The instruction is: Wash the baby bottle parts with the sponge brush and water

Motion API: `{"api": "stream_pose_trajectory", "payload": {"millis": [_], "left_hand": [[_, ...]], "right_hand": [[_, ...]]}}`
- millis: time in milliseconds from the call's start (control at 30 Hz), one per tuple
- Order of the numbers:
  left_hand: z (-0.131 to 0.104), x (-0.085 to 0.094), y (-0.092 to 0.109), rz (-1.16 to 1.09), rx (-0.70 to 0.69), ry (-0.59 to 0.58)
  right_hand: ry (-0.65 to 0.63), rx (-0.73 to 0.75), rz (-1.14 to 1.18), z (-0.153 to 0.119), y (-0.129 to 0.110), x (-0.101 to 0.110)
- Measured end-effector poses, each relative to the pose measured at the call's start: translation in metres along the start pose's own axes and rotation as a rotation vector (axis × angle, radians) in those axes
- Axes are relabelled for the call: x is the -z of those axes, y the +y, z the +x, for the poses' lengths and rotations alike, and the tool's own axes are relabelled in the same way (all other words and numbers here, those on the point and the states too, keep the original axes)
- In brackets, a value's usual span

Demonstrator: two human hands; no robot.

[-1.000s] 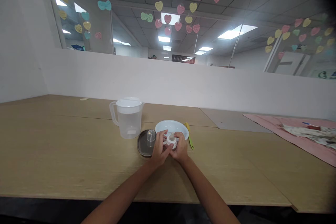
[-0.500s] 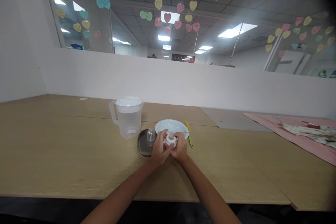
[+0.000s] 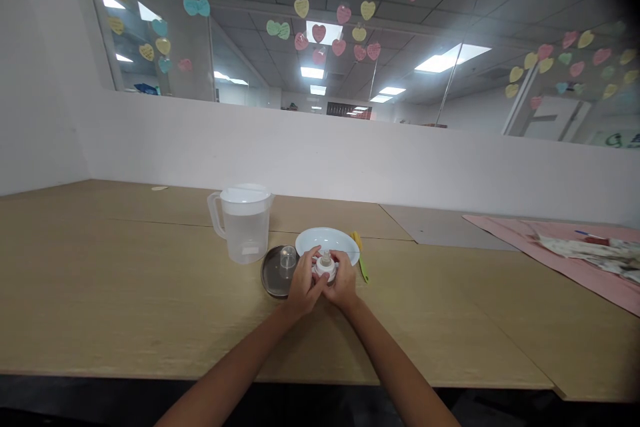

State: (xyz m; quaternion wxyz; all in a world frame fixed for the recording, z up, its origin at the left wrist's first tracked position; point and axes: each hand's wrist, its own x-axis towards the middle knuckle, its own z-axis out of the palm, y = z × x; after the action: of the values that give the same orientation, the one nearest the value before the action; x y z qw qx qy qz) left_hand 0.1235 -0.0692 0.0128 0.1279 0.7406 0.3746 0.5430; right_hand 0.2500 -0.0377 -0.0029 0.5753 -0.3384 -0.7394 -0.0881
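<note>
Two hands closed round one white teat-topped bottle [image 3: 325, 269], left hand [image 3: 301, 281] against its left side, right hand [image 3: 342, 280] against its right. Neither hand clearly nearer: gripped centrally, flanked about evenly from both sides. Long axis, as far as shown, roughly upright, with the clear teat [image 3: 326, 257] pointing up out of the ring of fingers. Lower part hidden by thumbs and palms; contact with the table [image 3: 400, 333] impossible to tell.

Fingers curled inward and clamped on the sides of the bottle, not spread; thumbs brought close together across the near face, low on the white collar. From the fingertips, collar lying directly inward, teat exposed between and above, untouched as far as visible. Just beyond the hands, partly masked by them, a white bowl [image 3: 327, 235]. Just beside the left hand, a dark tray [image 3: 269, 280] bearing a clear domed cap [image 3: 288, 259]. Near the right hand, a yellow-and-green brush [image 3: 364, 271].
</note>
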Motion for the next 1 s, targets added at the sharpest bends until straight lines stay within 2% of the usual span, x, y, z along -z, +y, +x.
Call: {"api": "stream_pose_trajectory", "payload": {"millis": [200, 633, 867, 1000], "left_hand": [[-0.0018, -0.0006, -0.0017, 0.001, -0.001, -0.003], [-0.0018, -0.0002, -0.0015, -0.004, -0.019, -0.024], [0.0005, -0.0038, -0.0037, 0.002, 0.041, 0.012], [0.0008, -0.0020, -0.0026, 0.009, 0.017, 0.002]], "right_hand": [[-0.057, 0.032, -0.055, 0.0015, -0.0013, 0.0006], [-0.087, -0.119, -0.056, -0.0012, 0.0012, -0.0009], [-0.076, -0.039, -0.045, 0.0004, 0.0009, -0.0013], [-0.049, -0.029, -0.050, 0.0019, -0.0006, -0.0017]]}}
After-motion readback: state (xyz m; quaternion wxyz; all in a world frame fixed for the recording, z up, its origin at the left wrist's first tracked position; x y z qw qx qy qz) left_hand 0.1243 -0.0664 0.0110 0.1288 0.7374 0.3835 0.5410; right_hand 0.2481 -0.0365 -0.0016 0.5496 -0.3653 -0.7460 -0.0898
